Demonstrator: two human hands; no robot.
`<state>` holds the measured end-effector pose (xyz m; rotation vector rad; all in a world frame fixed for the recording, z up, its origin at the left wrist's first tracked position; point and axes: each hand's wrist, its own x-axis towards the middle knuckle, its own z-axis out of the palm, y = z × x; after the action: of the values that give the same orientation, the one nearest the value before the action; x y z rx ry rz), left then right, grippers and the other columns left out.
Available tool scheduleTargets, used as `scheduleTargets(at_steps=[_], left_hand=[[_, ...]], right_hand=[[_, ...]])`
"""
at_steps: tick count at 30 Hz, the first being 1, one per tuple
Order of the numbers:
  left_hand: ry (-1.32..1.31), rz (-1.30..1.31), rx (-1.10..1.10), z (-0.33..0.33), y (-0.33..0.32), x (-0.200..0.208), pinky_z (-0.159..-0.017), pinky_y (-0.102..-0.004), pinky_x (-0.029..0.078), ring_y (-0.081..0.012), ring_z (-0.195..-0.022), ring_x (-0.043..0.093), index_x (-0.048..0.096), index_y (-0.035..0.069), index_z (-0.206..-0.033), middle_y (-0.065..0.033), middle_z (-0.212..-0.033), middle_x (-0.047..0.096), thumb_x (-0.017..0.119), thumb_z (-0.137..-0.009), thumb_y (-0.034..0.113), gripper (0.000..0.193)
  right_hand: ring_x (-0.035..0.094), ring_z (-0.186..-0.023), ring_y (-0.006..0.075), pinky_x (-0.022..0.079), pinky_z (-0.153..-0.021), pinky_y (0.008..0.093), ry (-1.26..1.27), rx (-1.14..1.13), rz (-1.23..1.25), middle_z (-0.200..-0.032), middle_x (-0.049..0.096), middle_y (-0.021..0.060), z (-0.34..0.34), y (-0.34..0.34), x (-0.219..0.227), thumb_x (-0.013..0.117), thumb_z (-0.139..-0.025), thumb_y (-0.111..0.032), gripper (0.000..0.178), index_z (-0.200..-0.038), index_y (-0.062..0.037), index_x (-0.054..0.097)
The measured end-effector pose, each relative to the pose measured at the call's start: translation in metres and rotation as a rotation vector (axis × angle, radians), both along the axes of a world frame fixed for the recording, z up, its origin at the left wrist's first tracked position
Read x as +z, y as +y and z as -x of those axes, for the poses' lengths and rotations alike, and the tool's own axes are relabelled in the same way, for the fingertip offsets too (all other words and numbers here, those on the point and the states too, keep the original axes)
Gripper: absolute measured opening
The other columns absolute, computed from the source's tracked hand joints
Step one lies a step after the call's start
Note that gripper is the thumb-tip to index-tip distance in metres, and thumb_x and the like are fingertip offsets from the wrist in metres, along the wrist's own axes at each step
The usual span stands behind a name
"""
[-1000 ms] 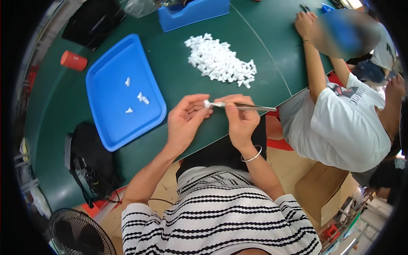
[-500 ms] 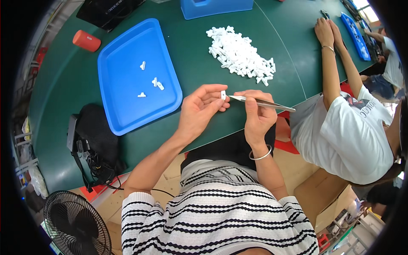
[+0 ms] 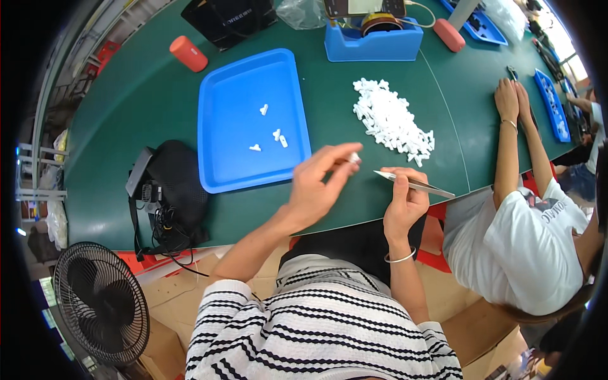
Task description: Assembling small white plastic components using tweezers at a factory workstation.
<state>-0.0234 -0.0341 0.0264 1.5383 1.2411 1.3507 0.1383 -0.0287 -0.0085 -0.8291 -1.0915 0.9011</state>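
Between the thumb and fingers of my left hand [image 3: 318, 183] is a small white plastic part [image 3: 354, 158], partly covered by the fingertips. My right hand [image 3: 407, 201] grips a pair of metal tweezers [image 3: 425, 187], whose tip points left toward the left hand but stays apart from the part. A heap of similar white parts [image 3: 389, 117] lies on the green table beyond my hands. To the left of the heap, a blue tray [image 3: 212, 126] holds several loose white parts [image 3: 283, 142].
A blue tape dispenser [image 3: 373, 52] with a phone above it stands at the back. Red cylinders [image 3: 189, 54], a black bag [image 3: 228, 22] and a black mesh bag with cables [image 3: 174, 190] are around the table [image 3: 114, 126]. A co-worker's hands [image 3: 512, 100] rest at right; a fan [image 3: 101, 304] stands lower left.
The view has shifted, showing more of the table's far side. My left hand has turned and drawn away from the tweezers, still pinching the white part. My right hand keeps the tweezers.
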Motion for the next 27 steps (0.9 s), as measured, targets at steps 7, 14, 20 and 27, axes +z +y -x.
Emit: scheduleTargets(at_steps=[7,14,20,27], left_hand=[[0.639,-0.147,0.473,0.080,0.006,0.030,-0.066,-0.0280,0.051,-0.0176,-0.076,0.063,0.065,0.004,-0.107,-0.0087,-0.094,0.064,0.060,-0.085,-0.002,0.024],[0.937,-0.145,0.346,0.087,0.020,0.025,-0.076,-0.0350,0.049,-0.0273,-0.090,0.059,0.065,0.008,-0.106,-0.0095,-0.095,0.062,0.067,-0.077,0.000,0.030],[0.838,-0.293,0.103,0.026,0.079,0.026,-0.074,-0.0375,0.047,-0.0293,-0.088,0.057,0.063,0.006,-0.097,-0.0106,-0.088,0.062,0.067,-0.078,0.007,0.020],[0.862,-0.219,0.005,0.003,0.109,-0.005,-0.069,-0.0412,0.045,-0.0304,-0.079,0.057,0.057,0.002,-0.085,-0.0118,-0.081,0.062,0.069,-0.077,0.012,0.017]], right_hand=[[0.058,-0.081,0.0108,0.045,-0.070,0.0212,-0.030,0.097,0.052,-0.096,0.064,0.0105,-0.005,-0.001,0.002,0.059,-0.094,-0.010,0.014,-0.100,0.0020,0.058],[0.057,-0.082,0.0105,0.046,-0.072,0.0218,-0.010,0.109,0.040,-0.096,0.064,0.0093,-0.003,0.002,-0.001,0.060,-0.092,-0.009,0.014,-0.098,0.0029,0.059],[0.060,-0.083,0.0119,0.047,-0.075,0.0229,0.006,0.121,0.068,-0.095,0.063,0.0082,-0.007,0.002,0.003,0.061,-0.092,-0.009,0.014,-0.097,0.0036,0.061],[0.061,-0.080,0.0109,0.048,-0.073,0.0232,-0.032,0.116,0.082,-0.092,0.063,0.0058,-0.004,-0.002,0.001,0.061,-0.091,-0.008,0.012,-0.095,0.0035,0.063]])
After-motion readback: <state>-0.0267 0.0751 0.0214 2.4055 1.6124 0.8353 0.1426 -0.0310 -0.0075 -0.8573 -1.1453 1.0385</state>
